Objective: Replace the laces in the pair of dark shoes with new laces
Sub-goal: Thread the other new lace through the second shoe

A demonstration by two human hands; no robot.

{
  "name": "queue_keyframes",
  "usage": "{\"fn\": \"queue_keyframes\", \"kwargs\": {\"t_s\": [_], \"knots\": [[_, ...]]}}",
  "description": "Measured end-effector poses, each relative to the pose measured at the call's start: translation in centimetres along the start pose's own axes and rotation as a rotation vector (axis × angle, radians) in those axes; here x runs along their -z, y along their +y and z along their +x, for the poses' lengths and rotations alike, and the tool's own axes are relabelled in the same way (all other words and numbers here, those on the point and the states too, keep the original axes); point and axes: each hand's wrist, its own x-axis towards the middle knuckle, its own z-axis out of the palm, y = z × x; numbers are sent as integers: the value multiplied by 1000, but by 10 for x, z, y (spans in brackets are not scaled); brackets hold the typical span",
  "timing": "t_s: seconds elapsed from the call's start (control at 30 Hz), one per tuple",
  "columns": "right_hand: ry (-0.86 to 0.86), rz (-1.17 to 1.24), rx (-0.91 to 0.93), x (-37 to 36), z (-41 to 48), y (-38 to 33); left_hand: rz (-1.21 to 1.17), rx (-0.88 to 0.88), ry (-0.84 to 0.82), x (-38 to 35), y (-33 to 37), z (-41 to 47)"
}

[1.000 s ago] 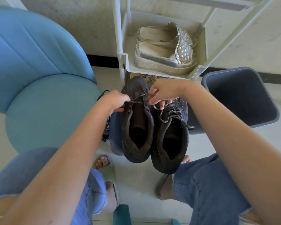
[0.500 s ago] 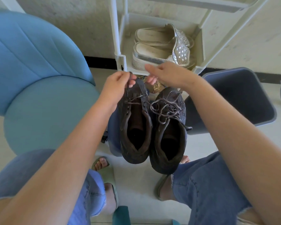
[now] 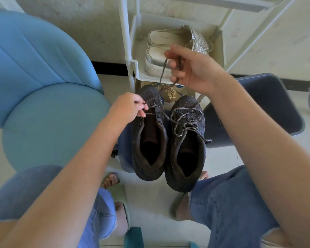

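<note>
No readable text, label, brand, number or sign shows anywhere, neither on the dark shoes [image 3: 186, 179] at centre nor the pale sandals [image 3: 161, 51] at top.

A blue chair [image 3: 43, 104] stands left, silver sandals [image 3: 159, 56] on a white rack [image 3: 131, 65], a grey bin [image 3: 268, 104] right

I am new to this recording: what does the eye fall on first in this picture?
At centre, the right hand holds a grey lace up from the left shoe, while the left hand pinches it at the eyelets. The right shoe beside it is laced. A blue chair fills the left side.
</note>
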Motion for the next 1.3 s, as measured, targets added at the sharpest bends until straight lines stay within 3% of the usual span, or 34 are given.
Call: {"fn": "queue_keyframes", "kwargs": {"t_s": [0.23,0.3,0.4,0.53,0.63,0.7,0.77,0.87,1.0,1.07,1.23,1.3], "knots": [[44,63,152,17,-6,-12,186,226,120,12,0,5],[-34,-137,152,18,-7,-8,-25,126,155,14,10,7],[-273,-525,79,6,-9,6,-606,144,-7,16,33,4],[-455,-808,34,-11,-8,17,-805,115,30,15,45,7],[-409,-1031,-31,-7,-8,15,-1061,74,108,15,48,4],[-253,-1166,-28,0,-6,15,-893,1,217,13,48,7],[-132,-929,10,6,-3,14,-711,-68,219,9,50,7],[-167,-289,-22,6,-1,8,-481,-164,74,-3,53,6],[-208,-214,-63,-6,5,16,-307,-211,-12,-16,55,6],[-200,-116,10,-9,9,18,-291,-186,-19,-17,54,6],[-6,159,97,-5,16,9,-194,-92,-114,-15,42,6],[42,100,86,0,17,10,-140,-65,-74,-16,38,6]]}}
